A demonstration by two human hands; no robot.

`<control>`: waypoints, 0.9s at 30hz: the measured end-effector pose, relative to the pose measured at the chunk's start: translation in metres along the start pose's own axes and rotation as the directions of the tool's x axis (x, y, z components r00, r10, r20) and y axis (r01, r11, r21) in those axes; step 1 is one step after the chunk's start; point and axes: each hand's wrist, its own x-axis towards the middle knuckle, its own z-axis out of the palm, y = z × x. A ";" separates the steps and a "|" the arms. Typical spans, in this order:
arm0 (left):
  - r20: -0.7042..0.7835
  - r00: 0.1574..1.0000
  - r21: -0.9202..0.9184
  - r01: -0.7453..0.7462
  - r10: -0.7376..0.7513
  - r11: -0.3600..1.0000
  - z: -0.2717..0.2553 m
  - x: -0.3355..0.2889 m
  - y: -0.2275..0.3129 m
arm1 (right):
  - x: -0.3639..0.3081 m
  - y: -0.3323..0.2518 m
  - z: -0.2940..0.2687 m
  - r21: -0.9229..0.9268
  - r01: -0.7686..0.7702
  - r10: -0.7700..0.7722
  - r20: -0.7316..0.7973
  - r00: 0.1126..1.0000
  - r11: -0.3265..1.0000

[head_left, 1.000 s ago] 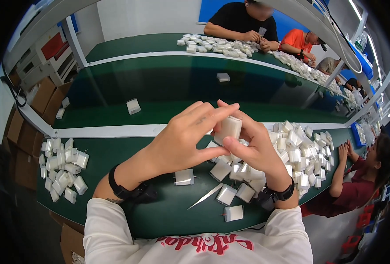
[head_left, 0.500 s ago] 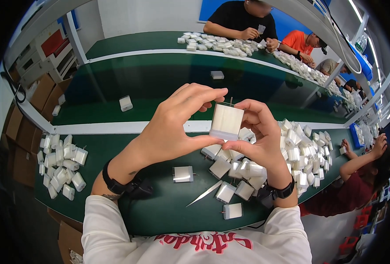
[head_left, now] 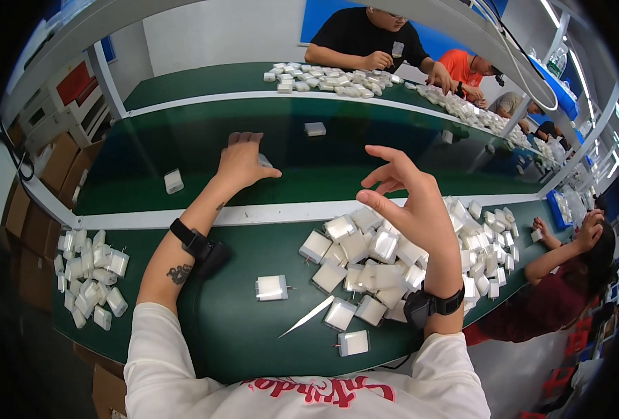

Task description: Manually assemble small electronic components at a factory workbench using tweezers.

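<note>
Landmark: the white rail (head_left: pixel 267 213) that divides the near green table (head_left: pixel 232 335) from the dark moving belt (head_left: pixel 183 150) beyond it.
White plug block: a small white plug block (head_left: pixel 264 161) lies on the belt just past the rail, mostly covered by the left hand (head_left: pixel 243 162).
Left hand: reached over the rail, palm down on the block, fingers together and curled over it; whether they pinch it or only rest on it I cannot tell.
Right hand: the right hand (head_left: pixel 410 206) hangs in the air above the rail, fingers spread and loosely bent, holding nothing.
Pile: a heap of white plug blocks (head_left: pixel 393 255) lies on the near side of the rail, under and beside the right hand; a slim pointed white tool (head_left: pixel 308 315) and two loose blocks lie nearer the body.
Left heap: a smaller heap of blocks (head_left: pixel 93 276) sits on the near side, far left along the rail.
Risk: I judge the block could land tilted or prongs down on the belt if let go askew, and the right wrist could knock pieces off the pile's edge.
Belt: two other blocks (head_left: pixel 173 181) ride beyond the rail, well apart.
Hidden: the block's face and prongs are under the palm; the belt's motion cannot be read; far workers' hands are too small to make out.
</note>
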 end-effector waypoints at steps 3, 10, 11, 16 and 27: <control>-0.034 0.961 -0.010 -0.274 0.273 0.962 0.026 0.039 0.020 | -0.003 0.002 -0.006 -0.024 0.006 -0.006 0.000 1.000 1.000; 0.287 0.951 -0.047 -0.105 0.114 0.993 0.107 0.114 0.041 | -0.003 -0.006 -0.002 -0.139 0.054 -0.037 0.122 0.992 0.989; 0.257 0.957 -0.033 -0.128 0.133 0.991 0.110 0.113 0.043 | -0.004 -0.005 -0.003 -0.180 0.045 -0.023 0.120 0.992 0.983; 0.275 0.951 -0.215 -0.080 0.139 0.973 0.100 0.120 0.021 | -0.003 -0.004 -0.004 -0.239 0.049 -0.024 0.103 0.994 0.970; 0.098 0.949 -0.993 0.075 0.300 0.087 -0.093 -0.048 0.104 | 0.000 -0.008 0.013 0.008 0.212 -0.210 -0.086 0.974 0.977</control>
